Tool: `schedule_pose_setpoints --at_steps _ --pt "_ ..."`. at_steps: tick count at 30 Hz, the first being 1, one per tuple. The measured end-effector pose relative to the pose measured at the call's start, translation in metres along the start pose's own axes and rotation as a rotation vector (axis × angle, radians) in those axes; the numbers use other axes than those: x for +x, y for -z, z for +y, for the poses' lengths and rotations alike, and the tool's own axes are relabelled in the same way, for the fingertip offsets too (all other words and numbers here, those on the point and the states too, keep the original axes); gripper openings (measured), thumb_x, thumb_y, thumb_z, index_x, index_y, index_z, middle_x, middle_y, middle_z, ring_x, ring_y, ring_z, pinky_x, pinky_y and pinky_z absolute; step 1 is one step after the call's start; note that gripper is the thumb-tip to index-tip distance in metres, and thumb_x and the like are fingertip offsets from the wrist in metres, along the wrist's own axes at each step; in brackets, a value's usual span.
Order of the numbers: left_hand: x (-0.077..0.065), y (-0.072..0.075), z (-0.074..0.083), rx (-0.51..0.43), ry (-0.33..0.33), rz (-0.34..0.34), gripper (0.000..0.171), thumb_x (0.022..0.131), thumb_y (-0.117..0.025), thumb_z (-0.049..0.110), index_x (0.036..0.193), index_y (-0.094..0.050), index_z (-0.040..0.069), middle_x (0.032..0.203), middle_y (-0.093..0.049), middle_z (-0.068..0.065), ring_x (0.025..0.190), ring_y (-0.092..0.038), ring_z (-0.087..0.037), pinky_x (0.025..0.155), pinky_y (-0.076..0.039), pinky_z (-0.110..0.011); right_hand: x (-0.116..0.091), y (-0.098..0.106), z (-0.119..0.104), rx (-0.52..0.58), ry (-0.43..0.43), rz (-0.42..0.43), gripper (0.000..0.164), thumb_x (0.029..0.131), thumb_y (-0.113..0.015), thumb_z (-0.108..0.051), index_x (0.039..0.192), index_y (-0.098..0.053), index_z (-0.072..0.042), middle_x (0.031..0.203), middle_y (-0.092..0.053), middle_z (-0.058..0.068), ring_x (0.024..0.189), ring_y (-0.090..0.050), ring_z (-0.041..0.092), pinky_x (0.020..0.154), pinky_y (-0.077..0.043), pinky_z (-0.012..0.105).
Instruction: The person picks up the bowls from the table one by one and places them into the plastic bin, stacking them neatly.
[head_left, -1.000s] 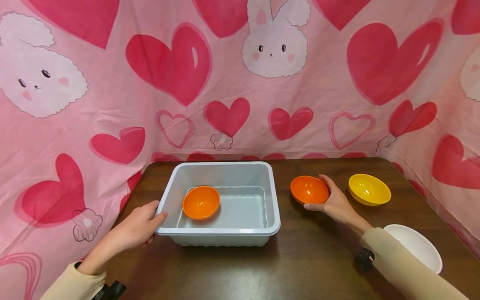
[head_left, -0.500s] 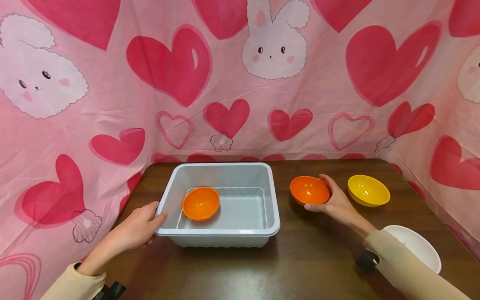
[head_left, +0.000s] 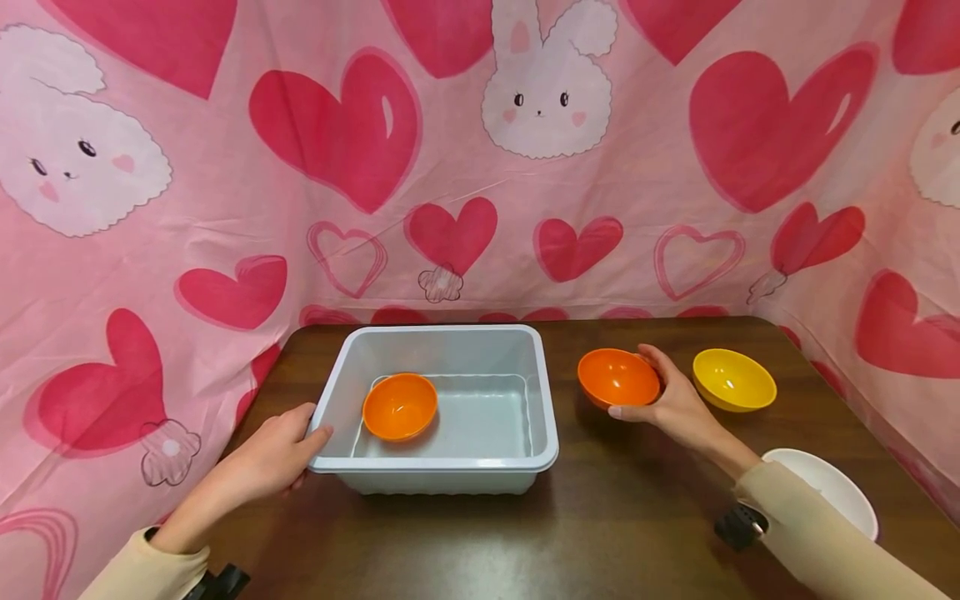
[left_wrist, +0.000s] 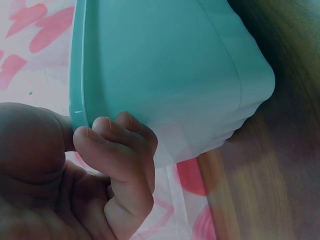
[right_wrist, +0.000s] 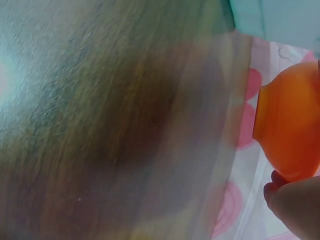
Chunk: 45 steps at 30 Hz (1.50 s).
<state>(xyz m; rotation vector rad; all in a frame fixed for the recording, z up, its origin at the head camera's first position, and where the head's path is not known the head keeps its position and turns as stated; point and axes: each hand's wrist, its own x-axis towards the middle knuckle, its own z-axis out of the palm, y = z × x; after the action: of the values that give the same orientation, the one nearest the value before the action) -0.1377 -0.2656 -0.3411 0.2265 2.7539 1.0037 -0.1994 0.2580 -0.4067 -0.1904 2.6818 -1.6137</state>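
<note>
My left hand (head_left: pixel 273 454) grips the left rim of a light grey plastic basin (head_left: pixel 442 463), thumb over the rim and fingers curled beneath it on the outside, as the left wrist view shows. Inside the basin, toward its left, sits an orange bowl (head_left: pixel 401 407). To the basin's right, my right hand (head_left: pixel 671 404) holds a red-orange bowl (head_left: pixel 617 379) by its right side, thumb at the near side and fingers at the far side. That bowl is upright in the head view. The right wrist view shows the foot of the red-orange bowl (right_wrist: pixel 292 125) and a fingertip against its wall.
A yellow bowl (head_left: pixel 733 379) stands to the right of my right hand. Closer in, a white bowl (head_left: pixel 832 492) is partly hidden by my right sleeve. All stand on a dark wooden table (head_left: pixel 465 542). A pink cloth with hearts and rabbits (head_left: pixel 637 175) hangs behind it.
The red-orange bowl has risen very slightly in my right hand. My left hand keeps its hold on the basin, and the head view has shifted a little.
</note>
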Motion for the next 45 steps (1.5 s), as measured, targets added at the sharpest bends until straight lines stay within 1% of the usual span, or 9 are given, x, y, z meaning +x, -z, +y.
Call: schedule_pose_setpoints --at_steps 5,7,10,12,15,24,29,39,45 --pt "0.0 -0.001 -0.001 -0.006 -0.001 0.001 0.024 0.107 -0.057 0.016 0.12 -0.051 -0.004 0.06 -0.053 -0.005 0.045 -0.053 -0.02 0.042 -0.05 -0.035 -0.003 0.001 -0.01 0.002 -0.009 -0.005 0.109 0.083 -0.09 -0.021 0.165 -0.02 -0.003 0.161 -0.037 0.026 0.138 -0.046 0.044 0.114 -0.038 0.058" --pt "0.0 -0.001 -0.002 -0.007 -0.003 0.001 0.024 0.107 -0.057 0.016 0.119 -0.051 -0.004 0.06 -0.053 -0.005 0.045 -0.053 -0.02 0.042 -0.05 -0.035 -0.005 0.002 -0.014 0.005 -0.007 -0.007 0.11 0.083 -0.09 -0.021 0.165 -0.019 -0.004 0.161 -0.038 0.026 0.138 -0.047 0.043 0.114 -0.04 0.054" --pt "0.0 -0.001 -0.002 -0.006 -0.009 0.002 0.024 0.107 -0.057 0.016 0.119 -0.052 -0.004 0.059 -0.053 -0.005 0.044 -0.053 -0.021 0.042 -0.05 -0.035 -0.007 0.003 -0.019 0.026 0.0 -0.009 0.11 0.083 -0.09 -0.019 0.165 -0.019 -0.004 0.161 -0.038 0.025 0.138 -0.047 0.042 0.11 -0.046 0.034" --pt "0.0 -0.001 -0.002 -0.006 -0.012 0.002 0.024 0.107 -0.058 0.016 0.119 -0.052 -0.004 0.059 -0.052 -0.005 0.044 -0.053 -0.021 0.042 -0.05 -0.035 -0.009 0.004 -0.021 0.045 0.006 -0.012 0.11 0.082 -0.09 -0.018 0.165 -0.019 -0.004 0.161 -0.038 0.024 0.138 -0.046 0.042 0.103 -0.046 0.02" --pt "0.0 -0.001 -0.003 -0.008 -0.013 0.002 0.023 0.107 -0.058 0.015 0.118 -0.051 -0.004 0.059 -0.052 -0.005 0.044 -0.053 -0.021 0.042 -0.05 -0.035 -0.011 0.006 -0.024 0.068 0.014 -0.016 0.109 0.082 -0.089 -0.016 0.165 -0.02 -0.004 0.161 -0.037 0.024 0.138 -0.046 0.042 0.095 -0.042 0.01" --pt "0.0 0.0 -0.002 -0.008 -0.02 0.008 0.021 0.107 -0.057 0.015 0.116 -0.052 -0.003 0.057 -0.051 -0.005 0.044 -0.052 -0.02 0.041 -0.049 -0.035 -0.015 0.014 -0.036 0.006 0.045 -0.019 0.107 0.082 -0.089 -0.018 0.164 -0.022 -0.004 0.16 -0.039 0.024 0.138 -0.046 0.041 0.094 -0.04 0.008" --pt "0.0 0.0 -0.001 -0.004 -0.006 0.01 0.022 0.107 -0.057 0.016 0.116 -0.052 -0.004 0.058 -0.052 -0.005 0.045 -0.053 -0.02 0.042 -0.05 -0.035 -0.017 0.018 -0.043 -0.021 0.055 -0.02 0.107 0.082 -0.089 -0.02 0.165 -0.023 -0.006 0.16 -0.039 0.023 0.136 -0.047 0.041 0.093 -0.041 0.009" --pt "-0.001 -0.001 0.0 0.003 -0.009 0.011 0.02 0.107 -0.057 0.016 0.114 -0.053 -0.002 0.058 -0.052 -0.005 0.044 -0.052 -0.02 0.041 -0.049 -0.035 -0.021 0.021 -0.057 -0.008 0.127 -0.026 0.105 0.081 -0.089 -0.017 0.164 -0.025 -0.006 0.157 -0.044 0.022 0.134 -0.051 0.038 0.095 -0.043 0.009" --pt "-0.001 -0.001 0.0 0.002 -0.019 0.014 0.018 0.107 -0.057 0.015 0.112 -0.053 -0.002 0.056 -0.051 -0.005 0.043 -0.052 -0.02 0.042 -0.049 -0.035 -0.024 0.02 -0.069 -0.008 0.168 -0.026 0.105 0.08 -0.091 -0.019 0.163 -0.029 -0.008 0.156 -0.047 0.017 0.131 -0.052 0.031 0.098 -0.042 0.01"
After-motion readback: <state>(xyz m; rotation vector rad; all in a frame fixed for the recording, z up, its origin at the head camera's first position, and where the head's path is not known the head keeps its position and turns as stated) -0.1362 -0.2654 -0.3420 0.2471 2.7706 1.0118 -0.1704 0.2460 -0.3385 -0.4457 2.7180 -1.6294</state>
